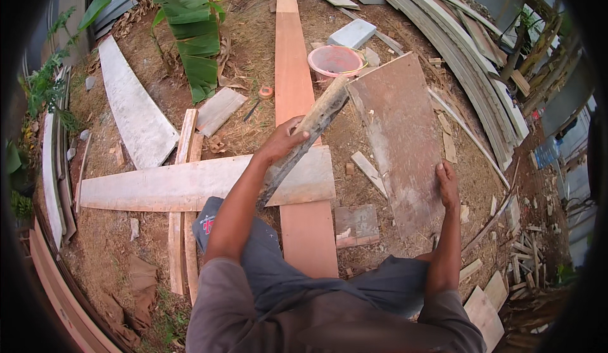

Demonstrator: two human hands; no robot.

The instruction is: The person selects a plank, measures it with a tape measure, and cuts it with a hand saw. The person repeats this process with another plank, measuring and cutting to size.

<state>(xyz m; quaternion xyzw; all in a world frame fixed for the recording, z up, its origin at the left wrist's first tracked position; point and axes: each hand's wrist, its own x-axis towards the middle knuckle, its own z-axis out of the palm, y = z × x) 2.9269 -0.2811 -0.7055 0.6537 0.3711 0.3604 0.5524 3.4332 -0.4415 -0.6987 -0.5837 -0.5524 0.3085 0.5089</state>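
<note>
My left hand (pixel 284 141) is closed around a rough, grey-stained wooden batten (pixel 323 107), which slants from upper right to lower left. With fingers bent over its right edge, my right hand (pixel 447 184) grips a wide brown plywood panel (pixel 402 141) smeared with pale residue. Batten and panel meet at the panel's top left corner; I cannot tell whether they are fastened together. Beneath the batten, a whitish board (pixel 190 183) lies crosswise over a long reddish plank (pixel 294 68). Two narrow wood strips (pixel 177 245) run under the whitish board on the left.
A pinkish bucket (pixel 335 59) stands beyond the panel, near a pale block (pixel 352 34). An orange tape measure (pixel 266 92) lies left of the plank. Long stacked boards (pixel 456 55) curve along the right. A banana plant (pixel 190 36) grows at far left. Wood scraps (pixel 525 255) litter the right side.
</note>
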